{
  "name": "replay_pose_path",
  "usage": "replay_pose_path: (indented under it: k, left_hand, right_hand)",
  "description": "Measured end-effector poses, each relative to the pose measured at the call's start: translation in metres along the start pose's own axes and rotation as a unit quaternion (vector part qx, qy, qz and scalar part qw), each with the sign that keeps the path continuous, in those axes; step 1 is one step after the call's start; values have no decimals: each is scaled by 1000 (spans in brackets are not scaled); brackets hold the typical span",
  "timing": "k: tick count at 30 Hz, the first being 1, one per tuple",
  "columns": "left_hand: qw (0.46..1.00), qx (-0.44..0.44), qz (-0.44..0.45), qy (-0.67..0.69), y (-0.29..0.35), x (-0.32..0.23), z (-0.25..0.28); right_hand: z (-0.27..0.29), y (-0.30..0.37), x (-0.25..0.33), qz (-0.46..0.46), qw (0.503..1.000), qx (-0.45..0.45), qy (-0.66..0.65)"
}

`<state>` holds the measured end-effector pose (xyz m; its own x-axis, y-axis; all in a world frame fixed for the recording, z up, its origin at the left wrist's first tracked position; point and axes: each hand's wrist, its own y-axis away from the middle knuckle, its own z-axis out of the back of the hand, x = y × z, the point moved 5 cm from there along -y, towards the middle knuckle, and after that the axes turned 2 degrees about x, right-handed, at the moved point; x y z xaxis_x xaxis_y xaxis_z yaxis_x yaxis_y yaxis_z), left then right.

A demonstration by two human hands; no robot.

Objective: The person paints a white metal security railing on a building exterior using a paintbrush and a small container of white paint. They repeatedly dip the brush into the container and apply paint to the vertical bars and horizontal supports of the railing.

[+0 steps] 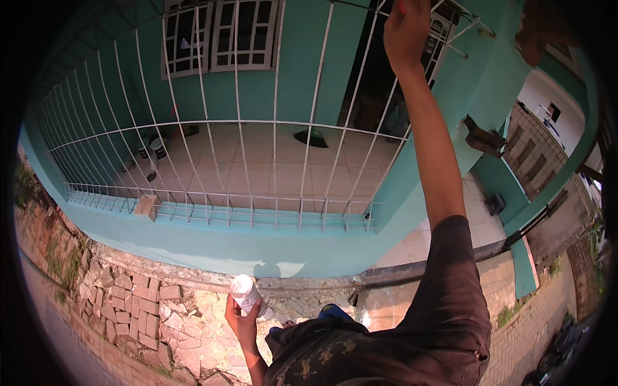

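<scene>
Low in front of me, my left hand is closed around a white cup-like container, its fingers wrapped about the side. What the container holds cannot be made out. My right arm stretches far up, and my right hand is at the top edge of the view, beside the upper bars of a white metal grille. Its fingers are curled, and a small red bit shows at them; the rest of that thing is out of view. The grille's thin rods rise from a low turquoise wall.
Behind the grille lies a tiled porch with a dark broom head and a bucket. A brick sits on the wall's ledge. Broken paving covers the ground at left. A turquoise pillar stands right of the grille.
</scene>
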<state>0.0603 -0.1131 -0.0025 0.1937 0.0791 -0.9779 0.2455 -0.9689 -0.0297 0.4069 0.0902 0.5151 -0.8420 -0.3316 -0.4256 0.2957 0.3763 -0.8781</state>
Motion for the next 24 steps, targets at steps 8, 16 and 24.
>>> replay_pose_path:
  k: [8,16,24]
  left_hand:
    - [1000,2,1,-16,3,-5,5]
    - [1000,-13,13,22,4,2,1]
    - [1000,-3,5,10,5,-5,-3]
  right_hand:
    - [-26,23,7,-44,993,106,2]
    - [-23,12,14,-77,991,110,-23]
    - [-26,11,13,-35,990,134,-33]
